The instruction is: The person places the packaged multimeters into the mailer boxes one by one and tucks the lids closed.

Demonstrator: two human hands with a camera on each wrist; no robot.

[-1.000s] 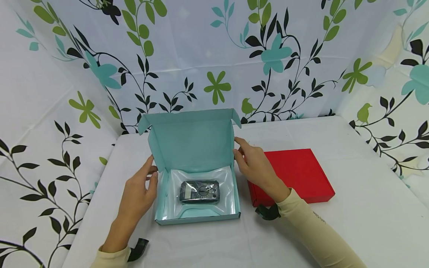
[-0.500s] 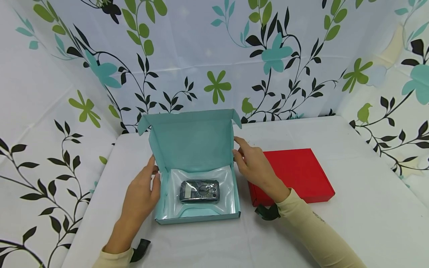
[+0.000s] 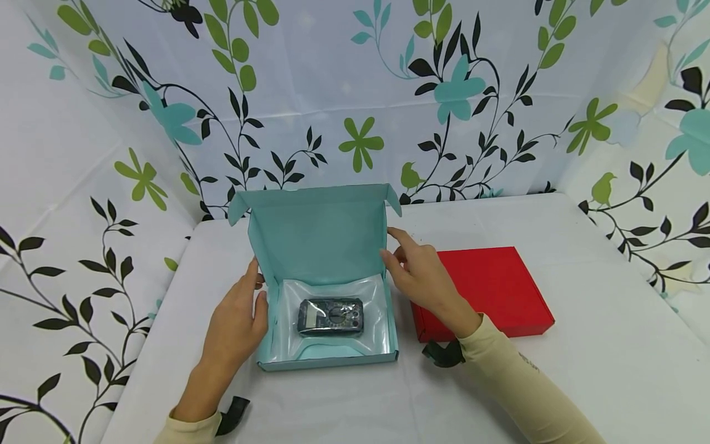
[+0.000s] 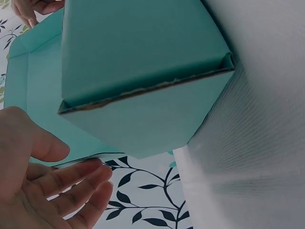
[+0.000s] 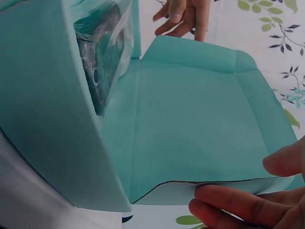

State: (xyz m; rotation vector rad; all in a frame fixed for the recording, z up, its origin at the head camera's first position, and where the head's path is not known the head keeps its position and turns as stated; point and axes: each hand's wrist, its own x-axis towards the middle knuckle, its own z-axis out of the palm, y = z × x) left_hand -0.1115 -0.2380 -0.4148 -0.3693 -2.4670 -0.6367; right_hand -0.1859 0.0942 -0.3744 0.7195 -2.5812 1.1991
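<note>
In the head view a teal cardboard box (image 3: 327, 362) stands with its lid (image 3: 322, 234) raised. A dark multimeter (image 3: 331, 317) lies inside under clear plastic film (image 3: 379, 327). My left hand (image 3: 235, 320) is at the lid's left side; the left wrist view has its fingers (image 4: 81, 183) fairly straight along the lid edge, thumb apart from them. On the right, my right hand (image 3: 424, 274) touches the lid's side flap (image 5: 167, 193) from outside with its extended fingers, and its thumb (image 5: 285, 160) stands over the inner side.
A closed red box (image 3: 493, 290) lies on the white-covered table (image 3: 599, 345), right of the teal box and partly behind my right forearm. Leaf-patterned cloth (image 3: 310, 80) hangs behind and at both sides.
The lid's top edge has come slightly lower in the head view. My left hand has shifted a little right, and my right thumb has moved left over the lid's inner side.
</note>
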